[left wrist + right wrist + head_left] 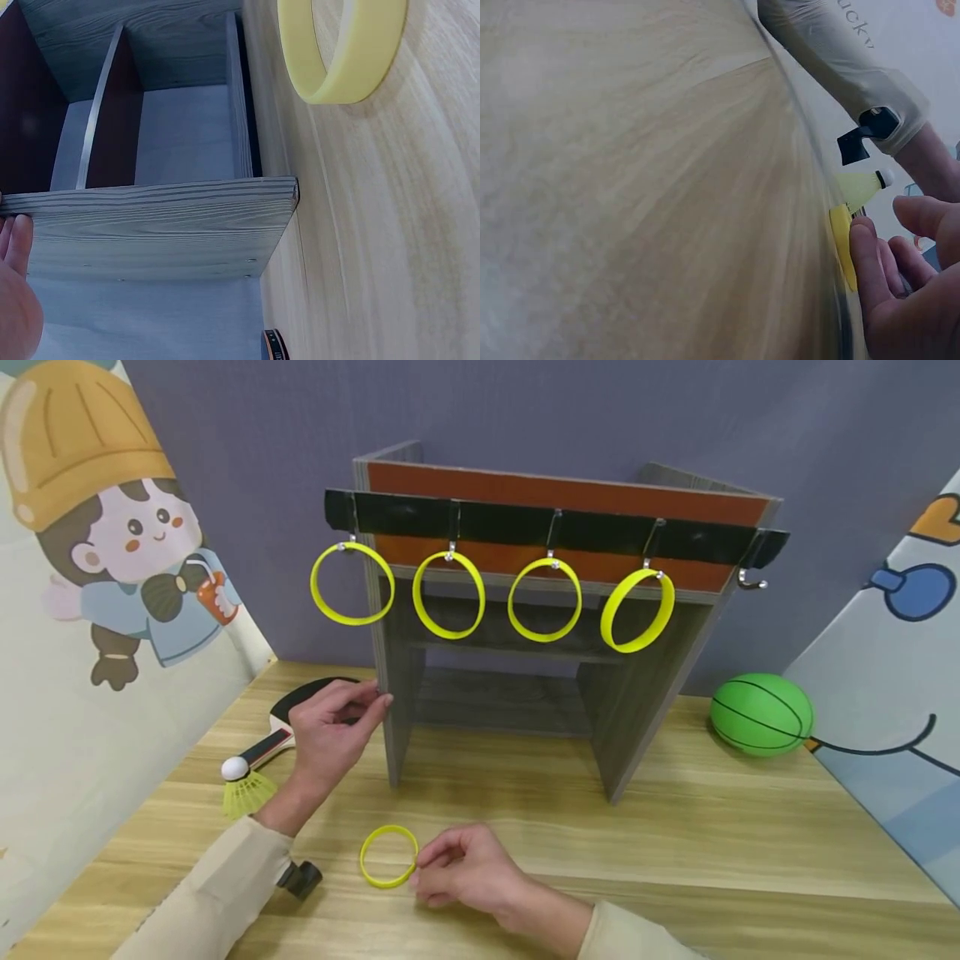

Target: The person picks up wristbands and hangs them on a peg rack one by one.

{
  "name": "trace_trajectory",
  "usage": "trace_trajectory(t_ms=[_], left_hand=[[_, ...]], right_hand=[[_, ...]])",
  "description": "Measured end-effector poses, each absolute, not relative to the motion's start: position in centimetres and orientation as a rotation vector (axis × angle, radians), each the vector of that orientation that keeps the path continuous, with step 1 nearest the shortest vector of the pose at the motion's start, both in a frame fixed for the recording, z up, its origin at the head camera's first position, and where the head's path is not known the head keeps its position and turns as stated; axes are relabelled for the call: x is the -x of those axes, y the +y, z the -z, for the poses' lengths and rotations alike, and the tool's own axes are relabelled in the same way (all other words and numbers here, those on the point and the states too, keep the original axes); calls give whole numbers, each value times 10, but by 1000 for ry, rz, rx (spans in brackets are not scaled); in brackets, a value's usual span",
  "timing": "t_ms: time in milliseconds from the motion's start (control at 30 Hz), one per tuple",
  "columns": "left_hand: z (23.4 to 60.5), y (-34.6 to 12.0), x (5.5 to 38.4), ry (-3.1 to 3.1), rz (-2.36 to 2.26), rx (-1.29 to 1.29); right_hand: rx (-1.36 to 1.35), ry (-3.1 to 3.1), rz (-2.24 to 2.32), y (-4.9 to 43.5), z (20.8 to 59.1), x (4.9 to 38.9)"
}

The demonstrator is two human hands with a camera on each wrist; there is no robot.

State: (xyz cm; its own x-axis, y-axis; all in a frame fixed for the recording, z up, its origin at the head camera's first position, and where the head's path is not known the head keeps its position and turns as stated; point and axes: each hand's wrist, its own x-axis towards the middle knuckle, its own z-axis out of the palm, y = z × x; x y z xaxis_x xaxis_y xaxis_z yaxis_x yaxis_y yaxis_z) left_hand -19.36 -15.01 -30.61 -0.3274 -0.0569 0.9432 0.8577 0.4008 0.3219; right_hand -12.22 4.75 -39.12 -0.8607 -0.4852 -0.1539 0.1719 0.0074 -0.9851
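Note:
At the left side panel of a grey wooden shelf stand [397, 727], my left hand [330, 727] pinches the front edge between thumb and fingers. Its fingertips [21, 234] show against that panel in the left wrist view. My right hand [476, 872] is low over the table, fingers loosely bent, fingertips right at the right rim of a yellow ring [362, 857]. In the right wrist view its thumb and finger stand apart, with the yellow ring [842, 244] beside a fingertip. Several more yellow rings [637, 610] hang from hooks on the stand's black bar [502, 522].
A bare hook [752, 582] sits at the bar's right end. Left of the stand lie a table-tennis paddle [266, 747] and a yellow shuttlecock [247, 789]. A green ball [761, 714] rests at the right. Printed panels and a dark wall enclose the wooden table [750, 843].

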Motion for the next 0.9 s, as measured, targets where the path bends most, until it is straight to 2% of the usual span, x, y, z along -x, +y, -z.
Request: trace_trajectory(t_ms=[333, 900], left_hand=[[308, -149, 194, -1623, 1108, 705], [306, -148, 195, -1611, 1123, 716]], right_hand=[[283, 1989, 1811, 41, 397, 141], [290, 2095, 1701, 26, 396, 153]])
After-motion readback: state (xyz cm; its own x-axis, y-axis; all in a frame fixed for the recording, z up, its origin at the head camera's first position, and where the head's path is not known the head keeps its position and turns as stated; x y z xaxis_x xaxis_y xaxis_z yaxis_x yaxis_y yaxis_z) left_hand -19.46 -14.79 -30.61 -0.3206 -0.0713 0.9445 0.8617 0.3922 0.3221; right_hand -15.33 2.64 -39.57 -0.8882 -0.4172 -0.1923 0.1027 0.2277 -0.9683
